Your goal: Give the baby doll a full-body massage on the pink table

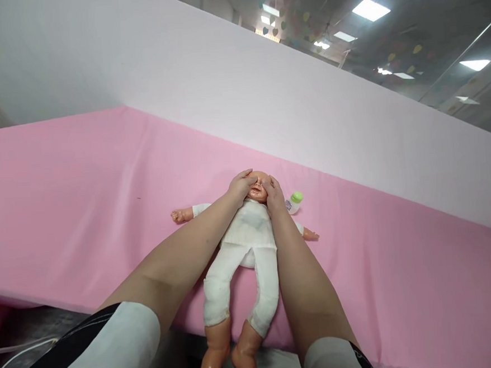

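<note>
A baby doll (250, 225) with a white cloth body and brown plastic head, hands and feet lies on its back, its feet towards me. My left hand (241, 185) cups one side of its head, the thumb across the face near an eye. On the opposite side, my right hand (274, 190) curves round the head in the same way, thumb over the face. The fingertips behind the head are partly hidden. Close beside my right wrist is a small clear bottle (294, 203) with a green cap.
A pink padded cover (404, 285) spreads under the doll, with a pale wall (265, 98) behind it. At the lower left, thin cables (25, 346) run near the dark floor. Ceiling lights (371, 10) show through glass above.
</note>
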`<action>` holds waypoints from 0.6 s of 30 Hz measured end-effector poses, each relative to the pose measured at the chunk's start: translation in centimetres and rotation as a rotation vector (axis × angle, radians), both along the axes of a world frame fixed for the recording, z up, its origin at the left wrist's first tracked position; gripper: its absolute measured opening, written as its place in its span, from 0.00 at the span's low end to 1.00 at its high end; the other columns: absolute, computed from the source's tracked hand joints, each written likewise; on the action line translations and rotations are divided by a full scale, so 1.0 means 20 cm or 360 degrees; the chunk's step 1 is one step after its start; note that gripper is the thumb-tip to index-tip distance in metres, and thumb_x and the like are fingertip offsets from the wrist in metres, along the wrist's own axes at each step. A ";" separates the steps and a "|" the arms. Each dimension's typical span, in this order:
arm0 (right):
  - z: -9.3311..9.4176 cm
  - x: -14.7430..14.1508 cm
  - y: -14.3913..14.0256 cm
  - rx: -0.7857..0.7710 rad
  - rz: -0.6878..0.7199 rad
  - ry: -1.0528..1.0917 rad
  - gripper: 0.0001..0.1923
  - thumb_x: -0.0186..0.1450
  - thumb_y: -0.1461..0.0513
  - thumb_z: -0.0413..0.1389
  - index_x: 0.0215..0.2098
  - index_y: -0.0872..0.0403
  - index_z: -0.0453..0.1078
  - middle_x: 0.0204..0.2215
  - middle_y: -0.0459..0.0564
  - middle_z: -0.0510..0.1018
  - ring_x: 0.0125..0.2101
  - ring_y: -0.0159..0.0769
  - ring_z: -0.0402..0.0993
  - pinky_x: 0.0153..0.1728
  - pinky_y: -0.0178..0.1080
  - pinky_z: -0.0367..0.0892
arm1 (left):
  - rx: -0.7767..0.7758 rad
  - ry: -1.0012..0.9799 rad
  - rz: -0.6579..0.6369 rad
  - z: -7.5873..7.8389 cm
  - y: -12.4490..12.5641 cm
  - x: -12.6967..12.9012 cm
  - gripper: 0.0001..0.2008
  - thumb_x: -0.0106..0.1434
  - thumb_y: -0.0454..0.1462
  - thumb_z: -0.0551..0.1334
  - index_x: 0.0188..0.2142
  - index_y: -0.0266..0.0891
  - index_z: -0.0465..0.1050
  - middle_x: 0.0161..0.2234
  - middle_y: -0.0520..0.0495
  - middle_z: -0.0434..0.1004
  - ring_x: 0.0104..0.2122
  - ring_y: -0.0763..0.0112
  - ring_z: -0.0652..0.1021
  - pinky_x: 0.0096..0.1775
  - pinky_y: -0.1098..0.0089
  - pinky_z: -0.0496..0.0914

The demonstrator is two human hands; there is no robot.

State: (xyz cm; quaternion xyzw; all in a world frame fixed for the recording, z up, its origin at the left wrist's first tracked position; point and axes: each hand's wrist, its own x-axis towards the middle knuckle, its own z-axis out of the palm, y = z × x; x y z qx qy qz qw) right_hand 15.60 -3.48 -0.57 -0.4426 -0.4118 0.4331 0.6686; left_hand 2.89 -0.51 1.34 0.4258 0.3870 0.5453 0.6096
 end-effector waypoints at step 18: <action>-0.07 0.12 -0.02 -0.0064 0.0187 0.0417 0.29 0.57 0.59 0.71 0.56 0.47 0.72 0.50 0.47 0.84 0.50 0.44 0.83 0.58 0.56 0.78 | -0.0136 -0.0450 -0.0080 -0.04 0.02 -0.02 0.24 0.58 0.34 0.66 0.55 0.40 0.79 0.51 0.42 0.83 0.48 0.59 0.83 0.56 0.58 0.76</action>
